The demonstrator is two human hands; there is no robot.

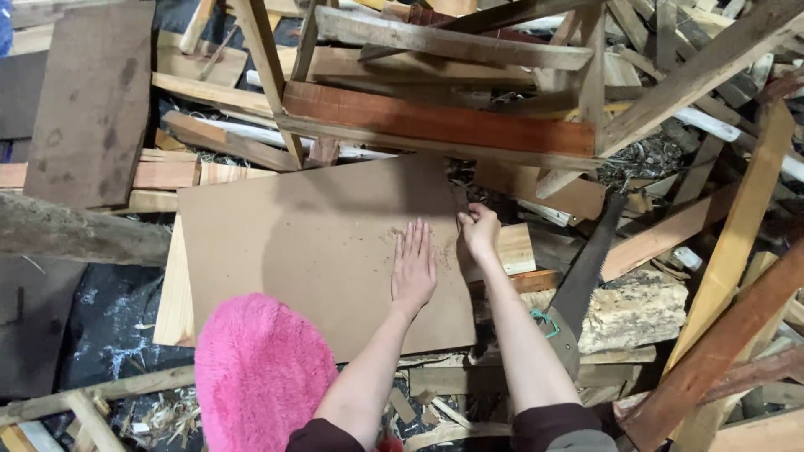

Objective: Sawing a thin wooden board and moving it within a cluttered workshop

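Pressing flat with fingers spread, the left hand (414,266) is laid on a brown board (318,251) whose long axis runs left-right; at its right edge the right hand (479,228) is curled, perhaps gripping something small, nearer the handsaw (582,276).

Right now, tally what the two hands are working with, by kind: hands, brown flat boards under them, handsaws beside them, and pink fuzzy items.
Hands: 2 (left hand flat on the board, right hand closed at its edge)
Brown flat board: 1
Handsaw: 1
Pink fuzzy item: 1
Total: 5
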